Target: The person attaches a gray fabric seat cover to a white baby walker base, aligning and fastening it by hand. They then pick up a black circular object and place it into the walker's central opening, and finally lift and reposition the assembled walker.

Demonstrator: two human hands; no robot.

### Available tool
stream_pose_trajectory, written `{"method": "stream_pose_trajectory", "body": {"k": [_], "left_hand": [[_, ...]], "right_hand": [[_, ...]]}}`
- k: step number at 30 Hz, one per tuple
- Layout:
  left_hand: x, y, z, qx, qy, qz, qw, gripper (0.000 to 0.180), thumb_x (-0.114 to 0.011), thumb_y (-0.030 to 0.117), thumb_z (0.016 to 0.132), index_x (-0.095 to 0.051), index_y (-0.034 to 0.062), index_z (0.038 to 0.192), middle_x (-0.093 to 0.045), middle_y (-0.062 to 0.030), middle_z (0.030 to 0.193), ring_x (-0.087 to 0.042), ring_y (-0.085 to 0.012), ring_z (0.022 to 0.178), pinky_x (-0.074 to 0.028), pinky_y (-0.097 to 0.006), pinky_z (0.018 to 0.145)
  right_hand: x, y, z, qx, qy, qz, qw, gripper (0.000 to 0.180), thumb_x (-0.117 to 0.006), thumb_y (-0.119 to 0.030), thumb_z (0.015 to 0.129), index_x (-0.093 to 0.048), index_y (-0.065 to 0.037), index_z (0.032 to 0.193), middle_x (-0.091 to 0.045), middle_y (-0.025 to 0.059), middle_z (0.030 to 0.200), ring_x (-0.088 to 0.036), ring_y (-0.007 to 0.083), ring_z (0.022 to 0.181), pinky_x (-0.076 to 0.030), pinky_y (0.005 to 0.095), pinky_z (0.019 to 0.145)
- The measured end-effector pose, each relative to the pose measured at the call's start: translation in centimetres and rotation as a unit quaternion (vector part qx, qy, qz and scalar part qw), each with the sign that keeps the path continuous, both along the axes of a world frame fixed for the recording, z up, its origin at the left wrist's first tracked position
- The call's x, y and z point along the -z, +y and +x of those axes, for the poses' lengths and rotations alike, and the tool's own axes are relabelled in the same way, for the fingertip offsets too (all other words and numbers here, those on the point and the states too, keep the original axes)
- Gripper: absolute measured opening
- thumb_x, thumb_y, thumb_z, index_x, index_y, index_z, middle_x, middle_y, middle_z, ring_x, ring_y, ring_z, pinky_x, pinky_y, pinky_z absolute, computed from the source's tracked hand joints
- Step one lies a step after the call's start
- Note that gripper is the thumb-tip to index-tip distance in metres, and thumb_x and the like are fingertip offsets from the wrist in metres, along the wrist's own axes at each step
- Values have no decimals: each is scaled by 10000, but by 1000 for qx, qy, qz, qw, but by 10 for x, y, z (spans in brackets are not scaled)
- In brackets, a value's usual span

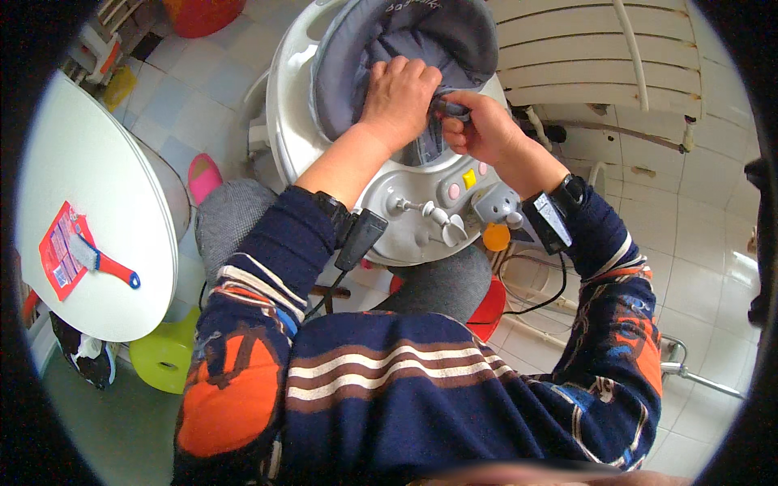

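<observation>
A grey padded seat (334, 85) set in a white baby walker (285, 109) is worked on by two bare hands above a tiled floor (172, 113). At the seat's near right edge, a dark grey piece of fabric (455, 112) is pinched by the right hand (488, 130), its thumb and fingers closed with the fabric between them. The left hand (399, 99) is laid over the seat just beside it, knuckles up and fingers bent; whether anything is gripped beneath them cannot be told.

On the walker's near side, a yellow button (469, 179) is flanked by pink ones, and a grey-and-white toy (438, 217) is mounted just left of them, toward the tray's near edge. Striped navy sleeves are worn, with a black wristband on each arm.

At left, a scrubbing brush (113, 267) with a red-and-blue handle is seen lying on a red card (58, 249) near the left edge of a round white worktop (109, 162). A lime-green stool (150, 360) is partly covered by the worktop's near edge, and a pink slipper (204, 178) is seen between worktop and walker. The upper right is filled by a white slatted panel (583, 49) marked with rust.
</observation>
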State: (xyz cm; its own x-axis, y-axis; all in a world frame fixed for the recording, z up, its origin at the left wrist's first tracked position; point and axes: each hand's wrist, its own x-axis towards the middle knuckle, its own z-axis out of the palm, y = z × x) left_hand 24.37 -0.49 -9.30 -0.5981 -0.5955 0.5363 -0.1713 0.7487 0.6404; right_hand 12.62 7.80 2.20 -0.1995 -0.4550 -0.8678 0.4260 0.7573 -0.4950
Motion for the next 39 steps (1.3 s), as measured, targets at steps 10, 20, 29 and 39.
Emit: {"method": "stream_pose_trajectory", "body": {"k": [10, 20, 29, 39], "left_hand": [[-1, -2, 4, 42, -75, 67, 994, 290, -738, 208, 767, -696, 139, 1045, -654, -68, 1114, -553, -287, 1133, -382, -476, 964], [-3, -3, 0, 38, -55, -9, 998, 208, -723, 168, 777, -624, 115, 953, -660, -78, 1012, -591, -307, 1033, -423, -493, 831], [-6, 0, 1, 41, -138, 37, 989, 255, -714, 184, 790, -675, 109, 1030, -697, -90, 1036, -595, -297, 1086, -396, -458, 918], [2, -2, -3, 33, -78, 43, 996, 327, -742, 278, 804, -631, 100, 1055, -685, -82, 1037, -604, -315, 1062, -433, -515, 881]], "right_hand": [[-13, 16, 27, -556, 746, -175, 323, 599, -606, -88, 874, -431, -88, 1447, -529, 151, 1331, -631, 233, 928, -545, 350, 735], [1, 8, 4, -455, 430, -147, 766, 267, -604, -311, 946, -530, -106, 792, -474, 30, 571, -458, 213, 482, -346, 359, 445], [-7, 16, 22, -491, 652, 6, 579, 248, -638, -217, 925, -623, -104, 1146, -705, 119, 970, -695, 262, 812, -557, 335, 694], [17, 5, 0, -569, 778, -154, 217, 426, -600, -120, 817, -519, -58, 1230, -585, 62, 908, -622, 243, 802, -539, 345, 606]]}}
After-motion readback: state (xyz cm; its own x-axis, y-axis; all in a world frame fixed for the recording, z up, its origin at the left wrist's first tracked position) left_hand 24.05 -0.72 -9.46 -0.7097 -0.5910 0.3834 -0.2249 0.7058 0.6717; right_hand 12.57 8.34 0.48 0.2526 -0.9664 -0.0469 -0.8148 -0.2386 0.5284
